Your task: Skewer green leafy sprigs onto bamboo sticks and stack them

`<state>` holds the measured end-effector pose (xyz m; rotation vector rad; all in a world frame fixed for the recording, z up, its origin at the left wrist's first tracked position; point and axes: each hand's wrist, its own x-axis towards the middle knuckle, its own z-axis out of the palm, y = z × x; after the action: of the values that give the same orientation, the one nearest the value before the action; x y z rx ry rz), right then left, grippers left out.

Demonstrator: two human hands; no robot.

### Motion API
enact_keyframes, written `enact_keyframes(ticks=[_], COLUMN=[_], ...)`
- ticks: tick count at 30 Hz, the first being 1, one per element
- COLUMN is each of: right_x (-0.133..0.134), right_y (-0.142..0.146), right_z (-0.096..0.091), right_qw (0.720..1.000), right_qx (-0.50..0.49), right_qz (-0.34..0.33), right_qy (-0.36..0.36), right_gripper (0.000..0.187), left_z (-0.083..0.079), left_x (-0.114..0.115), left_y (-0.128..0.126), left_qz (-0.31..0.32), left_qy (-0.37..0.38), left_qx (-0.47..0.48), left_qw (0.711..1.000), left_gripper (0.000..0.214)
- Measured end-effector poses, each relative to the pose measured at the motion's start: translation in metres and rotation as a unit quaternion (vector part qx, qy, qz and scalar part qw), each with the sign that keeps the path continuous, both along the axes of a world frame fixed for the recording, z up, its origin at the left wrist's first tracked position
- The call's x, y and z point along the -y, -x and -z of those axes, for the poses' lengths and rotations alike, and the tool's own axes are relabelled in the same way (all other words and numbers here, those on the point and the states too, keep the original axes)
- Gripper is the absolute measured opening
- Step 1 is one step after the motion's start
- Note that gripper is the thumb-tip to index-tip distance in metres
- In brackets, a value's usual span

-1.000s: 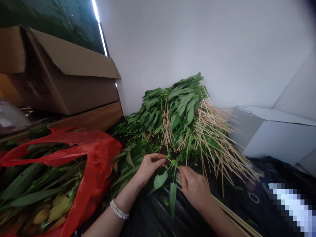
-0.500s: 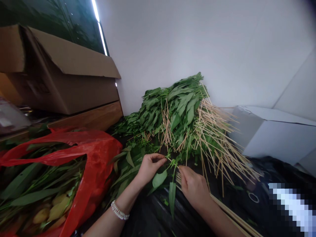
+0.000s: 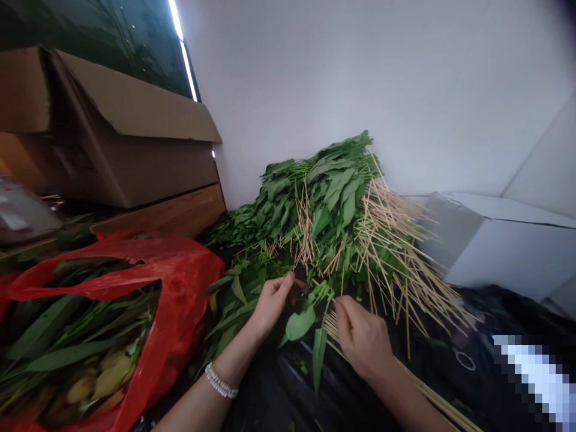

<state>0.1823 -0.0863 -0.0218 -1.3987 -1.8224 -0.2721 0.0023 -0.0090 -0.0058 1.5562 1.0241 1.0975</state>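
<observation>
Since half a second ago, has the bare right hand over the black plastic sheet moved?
Yes: the bare right hand has shifted slightly rightward, nearer to the white rectangular box by the wall.

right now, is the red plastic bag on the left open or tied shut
Open: the red plastic bag gapes, untied, with long green leaves and yellowish lumps showing inside.

The green sprig (image 3: 320,292) hangs in front of the tips of the right fingers (image 3: 344,313), which are closed at its stem side. Its short stems are light green, gathered in a small cluster at the top. Two leaves point downward: one broad leaf (image 3: 300,323), slanting to the left, and one narrow leaf (image 3: 319,357), hanging almost straight. Both are smooth and whole-looking. Whether a stick passes through the stems is too small to tell.
</observation>
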Motion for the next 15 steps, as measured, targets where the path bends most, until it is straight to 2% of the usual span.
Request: enact_keyframes(ticks=[2, 6, 9, 11, 13, 15], right_x=[0.002, 0.003, 0.002, 0.001, 0.0, 0.0], right_y=[-0.006, -0.016, -0.017, -0.014, -0.011, -0.008], right_z=[-0.006, -0.015, -0.015, -0.013, -0.01, -0.007], right_qw=[1.0, 0.997, 0.996, 0.997, 0.998, 0.998], right_qx=[-0.008, -0.018, -0.009, 0.0, 0.01, 0.017], right_qz=[0.026, 0.069, 0.089, 0.075, 0.057, 0.052], right_qy=[-0.014, -0.019, -0.017, -0.023, -0.03, -0.033], right_gripper=[0.026, 0.025, 0.025, 0.025, 0.025, 0.026], left_z=[0.003, 0.016, 0.021, 0.021, 0.02, 0.019], left_x=[-0.003, -0.005, 0.0, 0.005, 0.008, 0.01], left_y=[0.001, 0.001, -0.001, -0.002, -0.002, -0.002], left_qz=[-0.013, 0.004, 0.062, 0.099, 0.122, 0.128], left_qy=[-0.015, -0.097, -0.196, -0.242, -0.262, -0.262], left_qx=[-0.014, -0.111, -0.226, -0.297, -0.347, -0.368], left_qw=[1.0, 0.989, 0.952, 0.918, 0.892, 0.883], left_gripper=[0.055, 0.034, 0.023, 0.02, 0.017, 0.014])
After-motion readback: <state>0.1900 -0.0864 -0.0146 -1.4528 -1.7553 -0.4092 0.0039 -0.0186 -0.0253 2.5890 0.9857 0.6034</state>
